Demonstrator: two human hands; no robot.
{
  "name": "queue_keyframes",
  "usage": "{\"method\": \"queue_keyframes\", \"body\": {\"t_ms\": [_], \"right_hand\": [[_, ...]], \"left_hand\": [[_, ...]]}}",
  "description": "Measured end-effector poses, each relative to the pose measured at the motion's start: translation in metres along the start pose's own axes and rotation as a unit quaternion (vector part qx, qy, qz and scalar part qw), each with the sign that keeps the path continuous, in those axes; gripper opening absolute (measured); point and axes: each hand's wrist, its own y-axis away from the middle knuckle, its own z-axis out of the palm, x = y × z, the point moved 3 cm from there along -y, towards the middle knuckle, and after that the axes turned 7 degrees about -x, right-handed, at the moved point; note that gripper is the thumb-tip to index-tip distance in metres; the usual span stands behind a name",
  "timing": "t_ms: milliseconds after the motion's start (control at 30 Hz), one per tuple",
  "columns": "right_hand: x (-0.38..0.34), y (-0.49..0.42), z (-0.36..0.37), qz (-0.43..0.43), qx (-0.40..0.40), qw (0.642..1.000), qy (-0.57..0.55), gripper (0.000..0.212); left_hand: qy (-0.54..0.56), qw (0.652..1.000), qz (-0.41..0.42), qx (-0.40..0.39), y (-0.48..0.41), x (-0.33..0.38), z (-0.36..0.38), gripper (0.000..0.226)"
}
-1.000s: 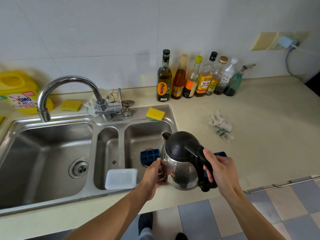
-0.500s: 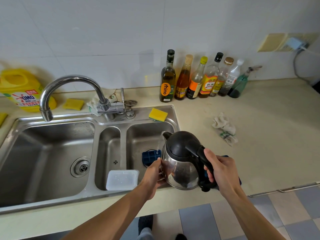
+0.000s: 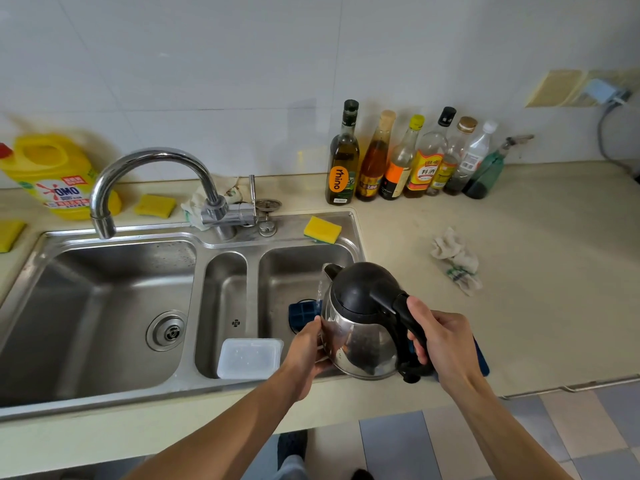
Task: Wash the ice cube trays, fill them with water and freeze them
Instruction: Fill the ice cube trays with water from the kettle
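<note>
Peeking from behind kettle (image 3: 360, 327), dark blue gridded ice tray (image 3: 303, 313)

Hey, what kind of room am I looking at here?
Probably a home kitchen: a stainless steel sink with a curved tap set into a counter, a row of oil and sauce bottles against the tiled wall, and an electric kettle tipped over the sink.

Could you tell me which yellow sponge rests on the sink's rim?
The yellow sponge right of the chrome tap; the other two lie on the beige counter.
</note>
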Motion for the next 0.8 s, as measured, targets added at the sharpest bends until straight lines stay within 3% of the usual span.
{"method": "queue_keyframes", "body": {"t_ms": [800], "right_hand": [[-0.005, -0.002, 0.018, -0.022, -0.029, 0.999, 0.008, 0.054]], "left_hand": [[0.049, 0.999, 0.007, 0.014, 0.002, -0.005, -0.020, 0.043]]}}
